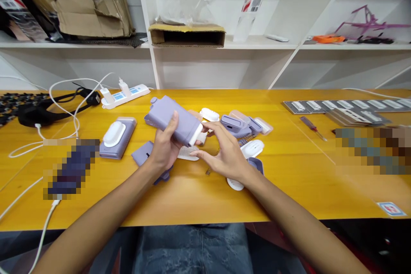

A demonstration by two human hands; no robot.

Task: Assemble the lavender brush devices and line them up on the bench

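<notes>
My left hand is closed around a lavender plastic housing, thumb on its upper face. The housing is tilted above the table, with a white end piece facing right. My right hand is beside that end, thumb and index finger spread apart; the index fingertip is at the white edge, and whether it presses there I cannot tell. Below my left hand lies another lavender part, partly hidden. A small metal spring sits on the table under my right hand.
Lavender and white shells are heaped behind my right hand. At left are a lavender unit with a white oval piece, a power strip and cables. A screwdriver and metal strip lie right. Shelves stand behind.
</notes>
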